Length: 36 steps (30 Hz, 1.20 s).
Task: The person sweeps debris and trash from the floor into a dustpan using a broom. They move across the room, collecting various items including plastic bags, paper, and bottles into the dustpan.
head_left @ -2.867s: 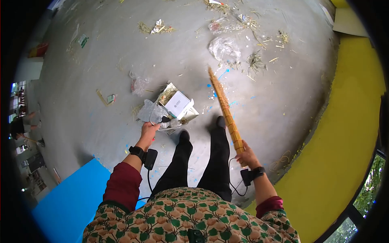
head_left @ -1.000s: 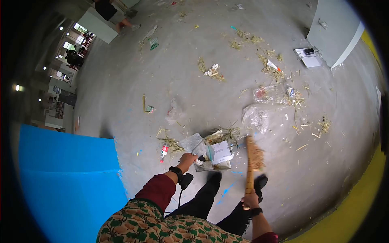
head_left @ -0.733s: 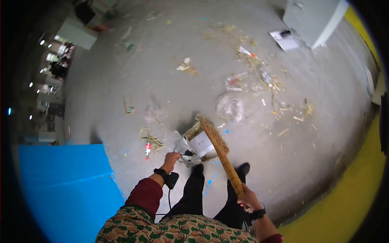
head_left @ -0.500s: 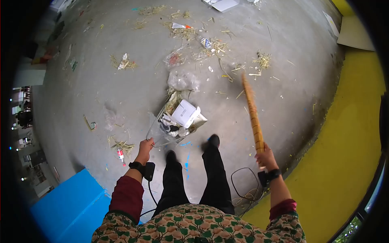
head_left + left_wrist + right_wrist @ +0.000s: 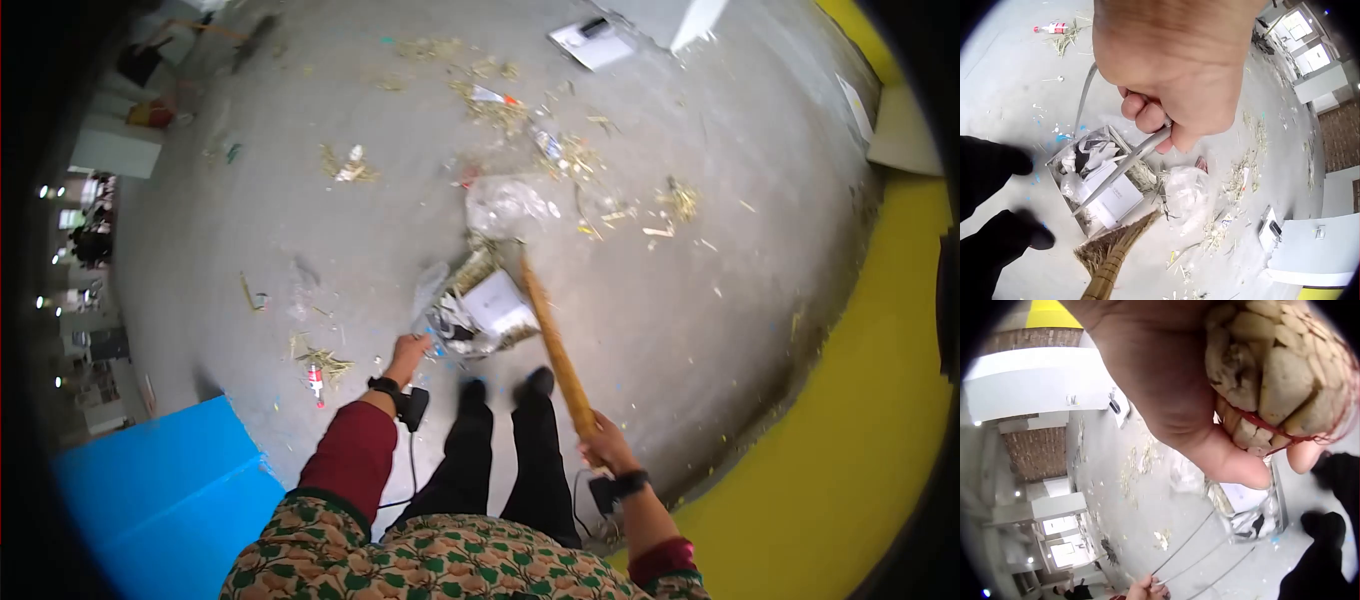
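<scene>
My left hand (image 5: 408, 358) grips the thin grey looped handle (image 5: 1121, 171) of a dustpan (image 5: 1059, 182). On the floor just ahead of my feet, the pan is loaded with a white box (image 5: 1113, 195), crumpled plastic, dark scraps and straw. My right hand (image 5: 607, 447) holds a straw broom (image 5: 558, 345) by its handle, whose bound butt end with red string (image 5: 1291, 381) fills the top of the right wrist view. The broom's bristles (image 5: 1100, 249) lie along the pan's side, close to the white box.
Beyond the pan lies a clear plastic bag (image 5: 505, 207), with straw heaps (image 5: 575, 155) further out. A red-and-white bottle (image 5: 316, 380) lies at left. A blue block (image 5: 170, 480) stands lower left, a yellow surface (image 5: 830, 420) at right. Another person (image 5: 140, 62) is far left.
The broom has swung between the right side and the pan, and is now back beside it. The pan has come nearer the clear plastic bag. Both hands keep their hold.
</scene>
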Available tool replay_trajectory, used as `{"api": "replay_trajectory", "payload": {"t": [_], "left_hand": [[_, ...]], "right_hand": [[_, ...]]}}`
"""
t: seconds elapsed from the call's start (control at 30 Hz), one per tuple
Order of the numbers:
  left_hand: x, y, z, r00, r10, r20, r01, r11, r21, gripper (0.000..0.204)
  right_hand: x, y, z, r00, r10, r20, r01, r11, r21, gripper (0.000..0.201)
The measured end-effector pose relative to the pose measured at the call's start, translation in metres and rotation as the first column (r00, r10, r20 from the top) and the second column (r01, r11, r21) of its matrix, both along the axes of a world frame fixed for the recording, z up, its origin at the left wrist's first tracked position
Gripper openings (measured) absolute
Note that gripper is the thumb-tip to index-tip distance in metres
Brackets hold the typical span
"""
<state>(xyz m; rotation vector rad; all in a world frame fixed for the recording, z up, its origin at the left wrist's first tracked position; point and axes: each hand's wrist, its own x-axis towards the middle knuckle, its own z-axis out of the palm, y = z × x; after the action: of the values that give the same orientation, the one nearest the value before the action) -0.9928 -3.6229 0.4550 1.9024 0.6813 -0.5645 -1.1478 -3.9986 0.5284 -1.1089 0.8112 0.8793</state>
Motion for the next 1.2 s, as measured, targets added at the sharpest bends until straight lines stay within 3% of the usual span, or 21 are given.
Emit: {"api": "replay_trajectory", "payload": {"t": [0.03,0.1,0.13,0.17,0.2,0.27,0.33,0.43,0.47,0.5,0.6,0.67,0.73,0.77,0.87,0.93,0.97,1.07,1.13,1.2], "left_hand": [[0.001,-0.002,0.004,0.994,-0.107,0.02,0.105,0.991,0.085,0.027],[0.003,-0.009,0.007,0.997,-0.079,-0.002,0.079,0.991,0.11,0.031],[0.0,-0.005,-0.007,0.993,-0.117,0.021,0.114,0.985,0.131,0.032],[-0.004,0.001,-0.027,0.997,-0.075,-0.006,0.075,0.987,0.141,0.033],[-0.004,-0.001,-0.022,0.993,-0.089,-0.081,0.102,0.978,0.182,0.036],[-0.001,-0.009,-0.008,0.988,-0.132,-0.085,0.146,0.97,0.195,0.04],[-0.002,-0.007,-0.02,0.988,-0.152,-0.027,0.154,0.971,0.185,0.035],[0.001,-0.019,0.013,0.994,-0.098,-0.036,0.101,0.991,0.088,0.032],[0.0,-0.019,0.01,0.994,-0.107,-0.017,0.108,0.985,0.136,0.031],[0.0,-0.022,0.012,0.997,-0.079,-0.004,0.079,0.992,0.096,0.031],[0.0,-0.033,0.022,1.0,-0.022,-0.022,0.023,0.998,0.058,0.032],[0.001,-0.037,0.017,1.0,0.005,0.003,-0.005,1.0,0.016,0.033],[0.004,-0.049,0.008,0.999,0.036,-0.036,-0.036,0.999,-0.015,0.032],[0.014,-0.062,0.022,0.997,0.07,-0.031,-0.073,0.993,-0.091,0.029],[0.025,-0.093,0.01,0.996,0.084,0.003,-0.082,0.983,-0.163,0.024],[0.028,-0.114,0.001,0.999,0.054,0.005,-0.053,0.989,-0.137,0.022],[0.027,-0.124,-0.017,0.978,0.202,0.055,-0.192,0.97,-0.15,0.019],[0.041,-0.139,0.021,0.978,0.209,0.019,-0.208,0.977,-0.057,0.019],[0.045,-0.133,0.025,0.984,0.173,-0.052,-0.172,0.985,0.021,0.021],[0.041,-0.133,0.019,0.993,0.081,-0.087,-0.052,0.953,0.298,0.027]], "right_hand": [[0.005,-0.018,0.012,0.995,0.092,-0.034,-0.095,0.99,-0.107,0.061],[0.003,-0.048,-0.005,0.999,0.034,0.033,-0.025,0.972,-0.235,0.061],[0.017,-0.055,-0.001,0.999,0.02,-0.042,-0.031,0.958,-0.286,0.052],[0.028,-0.058,-0.012,0.998,-0.035,-0.057,0.018,0.963,-0.268,0.037],[0.044,-0.055,-0.017,0.997,-0.021,-0.074,0.001,0.964,-0.265,0.026],[0.057,-0.026,-0.046,0.991,0.068,-0.111,-0.094,0.964,-0.248,0.023],[0.056,0.025,-0.066,0.992,0.127,-0.012,-0.127,0.97,-0.205,0.023],[0.073,0.075,-0.031,0.962,0.27,-0.025,-0.271,0.961,-0.048,0.025],[0.082,0.075,-0.02,0.957,0.29,-0.014,-0.289,0.957,0.013,0.025],[0.086,0.066,-0.013,0.96,0.278,-0.041,-0.277,0.96,0.029,0.039],[0.091,0.012,0.027,0.968,0.25,-0.001,-0.25,0.967,-0.055,0.049],[0.08,-0.036,0.01,0.969,0.213,0.124,-0.188,0.964,-0.188,0.064],[0.09,-0.075,0.01,0.976,0.133,0.17,-0.082,0.958,-0.276,0.062],[0.1,-0.094,0.004,0.984,0.082,0.158,-0.033,0.956,-0.292,0.059],[0.145,-0.14,-0.041,0.996,0.032,0.088,0.001,0.936,-0.351,0.031],[0.165,-0.139,-0.067,0.992,0.12,-0.045,-0.128,0.935,-0.331,0.031],[0.161,-0.127,-0.082,0.984,0.172,-0.046,-0.178,0.926,-0.332,0.032],[0.128,-0.089,-0.059,0.943,0.323,-0.076,-0.328,0.871,-0.364,0.038],[0.124,-0.096,-0.033,0.916,0.394,-0.073,-0.401,0.902,-0.162,0.044],[0.128,-0.128,-0.007,0.927,0.37,-0.059,-0.374,0.918,-0.134,0.048]]}}
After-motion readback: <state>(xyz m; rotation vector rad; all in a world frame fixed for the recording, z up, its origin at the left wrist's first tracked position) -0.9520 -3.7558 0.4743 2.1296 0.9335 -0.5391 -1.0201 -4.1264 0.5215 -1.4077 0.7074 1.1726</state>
